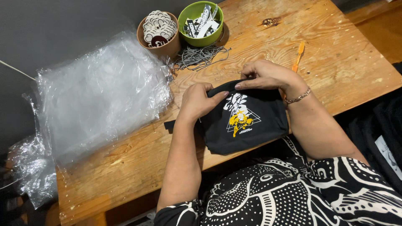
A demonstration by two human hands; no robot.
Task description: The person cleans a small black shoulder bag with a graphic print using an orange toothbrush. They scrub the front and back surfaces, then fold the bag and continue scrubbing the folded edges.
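A small black fabric pouch [251, 129] with a white and yellow print lies on the wooden table [335, 54], near its front edge. My left hand [197, 101] grips the pouch's upper left corner, thumb on top. My right hand [268, 76], with a chain bracelet on the wrist, pinches the top edge of the pouch at the upper right. Both hands hold the top rim, which faces away from me.
A pile of clear plastic bags [100, 96] covers the table's left side. At the back stand a brown cup of round tags [159, 31] and a green bowl of printed labels [201, 23], with black-and-white cords [201, 56] beside them. An orange tool [298, 56] lies at the right.
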